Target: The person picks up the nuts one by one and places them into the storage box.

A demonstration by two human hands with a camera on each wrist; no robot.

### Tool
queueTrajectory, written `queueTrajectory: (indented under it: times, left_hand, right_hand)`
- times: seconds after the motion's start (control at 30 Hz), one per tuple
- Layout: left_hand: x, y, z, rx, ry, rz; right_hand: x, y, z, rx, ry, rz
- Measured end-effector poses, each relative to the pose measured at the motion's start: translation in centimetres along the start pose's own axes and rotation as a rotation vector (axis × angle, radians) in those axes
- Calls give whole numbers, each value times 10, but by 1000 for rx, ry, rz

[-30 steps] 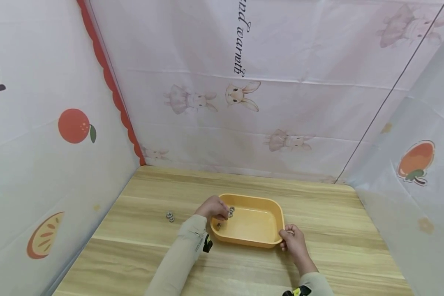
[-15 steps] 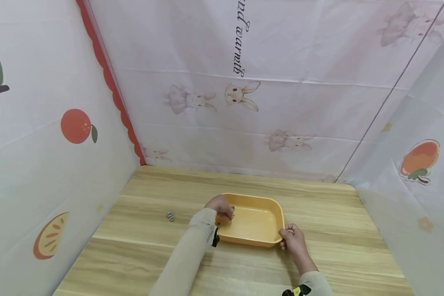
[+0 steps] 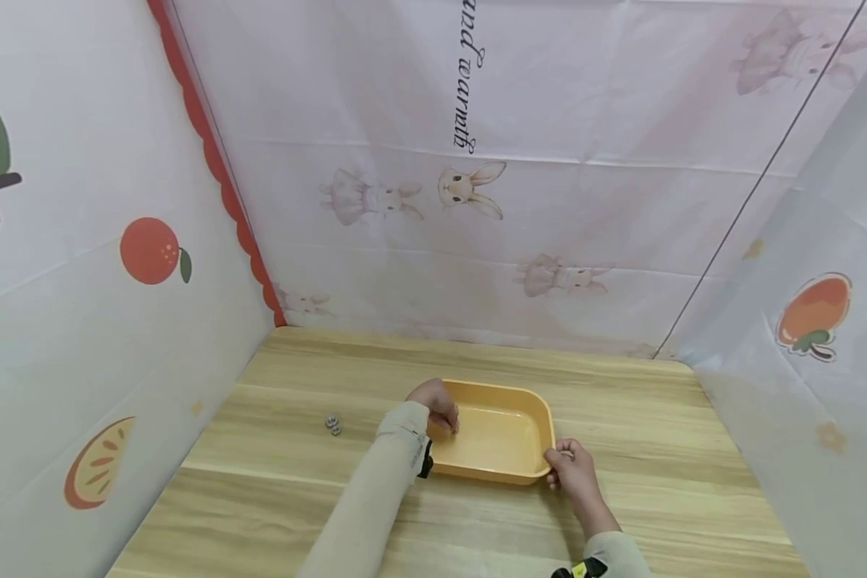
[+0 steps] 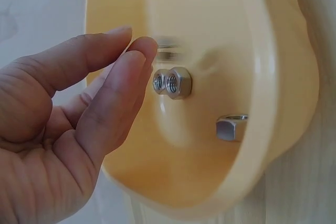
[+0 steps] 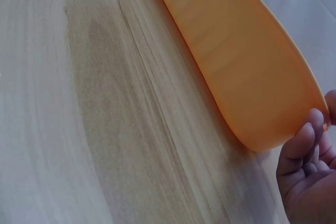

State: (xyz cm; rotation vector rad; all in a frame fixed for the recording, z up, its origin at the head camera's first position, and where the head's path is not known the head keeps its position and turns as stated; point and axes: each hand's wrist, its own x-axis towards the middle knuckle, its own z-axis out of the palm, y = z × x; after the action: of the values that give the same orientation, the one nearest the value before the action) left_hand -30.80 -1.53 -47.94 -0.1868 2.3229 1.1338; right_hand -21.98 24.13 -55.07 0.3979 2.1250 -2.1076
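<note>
My left hand [image 3: 437, 405] is over the left end of a yellow plastic tray [image 3: 502, 437]. In the left wrist view, the fingertips of that hand [image 4: 79, 98] come close together, with no nut visibly gripped. Just beyond them a blurred metal nut [image 4: 169, 49] appears apart from the fingers, inside the tray. Two hex nuts lie touching, one larger [image 4: 181, 82] and one smaller [image 4: 159, 82]; another hex nut [image 4: 231, 128] sits nearer the rim. At the tray's near right corner, my right hand [image 3: 572, 474] pinches the rim between thumb and fingers.
Two more nuts, a larger [image 3: 331, 421] and a smaller [image 3: 335, 430], lie on the wooden table [image 3: 260, 498] left of the tray. Printed cloth walls [image 3: 405, 297] border the table at the back and both sides.
My left hand has moved slightly right and deeper into the tray. The nut it pinched one second ago now appears free of its fingers. The right hand keeps its grip on the rim.
</note>
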Motion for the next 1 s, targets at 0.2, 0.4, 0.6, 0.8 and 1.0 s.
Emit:
queueTrajectory:
  times: [0.2,0.4,0.6,0.8,1.0]
  left_hand:
    - [-4,4,-5,21,6,10]
    - [-10,6,-6,99,39,74]
    - [-22,11,-1,529,150,280]
    - [-36,14,0,848,193,400]
    - [-44,11,-1,852,177,435]
  right_hand:
    - [0,-1,0,-2,12,-6]
    - [-1,0,1,4,3,-3]
    - [-2,2,1,-1,2,-3]
    - [-1,2,0,0,6,-3]
    - [-1,3,2,0,4,-4]
